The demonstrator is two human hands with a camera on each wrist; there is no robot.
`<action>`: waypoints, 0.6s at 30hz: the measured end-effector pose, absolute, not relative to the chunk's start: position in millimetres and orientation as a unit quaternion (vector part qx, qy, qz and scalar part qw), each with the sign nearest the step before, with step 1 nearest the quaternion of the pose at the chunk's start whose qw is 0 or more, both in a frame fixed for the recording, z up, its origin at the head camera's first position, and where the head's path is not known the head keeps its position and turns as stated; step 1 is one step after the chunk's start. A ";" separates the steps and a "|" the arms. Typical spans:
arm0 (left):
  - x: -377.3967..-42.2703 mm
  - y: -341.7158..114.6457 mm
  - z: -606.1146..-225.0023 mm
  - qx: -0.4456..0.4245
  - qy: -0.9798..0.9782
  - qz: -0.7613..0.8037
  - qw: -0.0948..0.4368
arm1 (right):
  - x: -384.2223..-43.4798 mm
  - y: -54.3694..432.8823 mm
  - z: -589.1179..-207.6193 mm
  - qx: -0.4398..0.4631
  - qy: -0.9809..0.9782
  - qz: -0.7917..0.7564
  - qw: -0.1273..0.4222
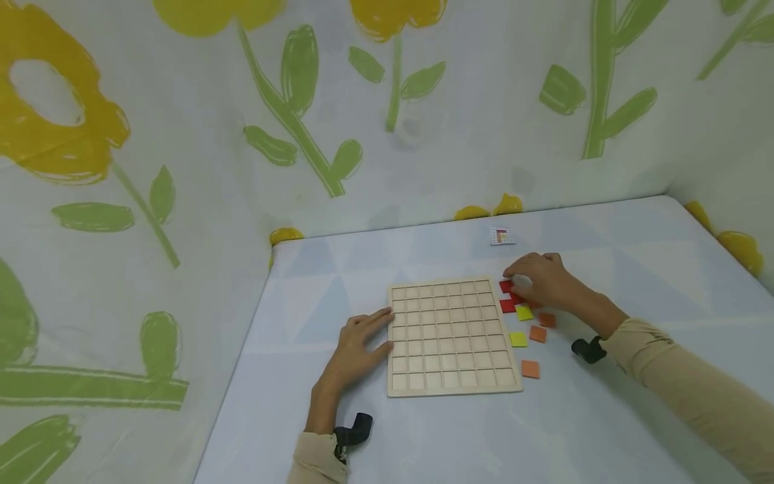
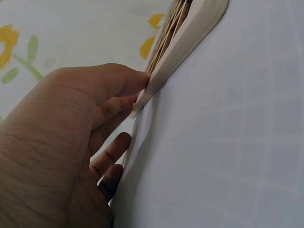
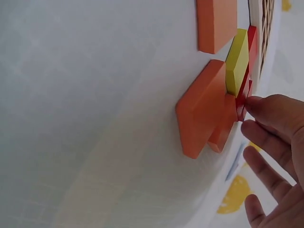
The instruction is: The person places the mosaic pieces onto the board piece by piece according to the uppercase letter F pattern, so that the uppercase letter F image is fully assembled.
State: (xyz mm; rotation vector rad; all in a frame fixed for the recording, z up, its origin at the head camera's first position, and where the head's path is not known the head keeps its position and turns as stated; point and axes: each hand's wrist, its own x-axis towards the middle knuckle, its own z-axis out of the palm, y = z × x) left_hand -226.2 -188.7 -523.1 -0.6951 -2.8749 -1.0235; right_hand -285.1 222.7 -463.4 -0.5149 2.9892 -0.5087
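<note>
A wooden grid board (image 1: 450,339) lies flat on the table. My left hand (image 1: 357,346) rests against its left edge, fingers spread and fairly straight; in the left wrist view the thumb (image 2: 118,80) touches the board's rim (image 2: 175,52). To the right of the board, my right hand (image 1: 547,281) is over the small square tiles. Its thumb and index fingertips meet at a red tile (image 3: 242,102), pinching its edge, in the right wrist view. Beside that tile lie a yellow tile (image 3: 237,64) and orange tiles (image 3: 202,111). The hand partly hides the red tiles in the head view.
A small printed card (image 1: 502,236) lies behind the tiles. Nearer to me are another yellow tile (image 1: 518,339) and a separate orange tile (image 1: 530,369). A flower-patterned cloth wall (image 1: 435,168) rises at the table's far edge.
</note>
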 end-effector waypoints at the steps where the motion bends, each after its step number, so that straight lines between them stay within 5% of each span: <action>1: -226.0 -188.5 -523.5 -0.223 -0.919 -0.325 0.006 | -285.8 222.3 -462.9 -0.167 0.971 -0.165 0.035; 18: -224.8 -190.4 -518.3 -0.218 -0.924 -0.314 0.004 | -284.3 218.7 -457.1 -0.186 0.970 -0.152 0.020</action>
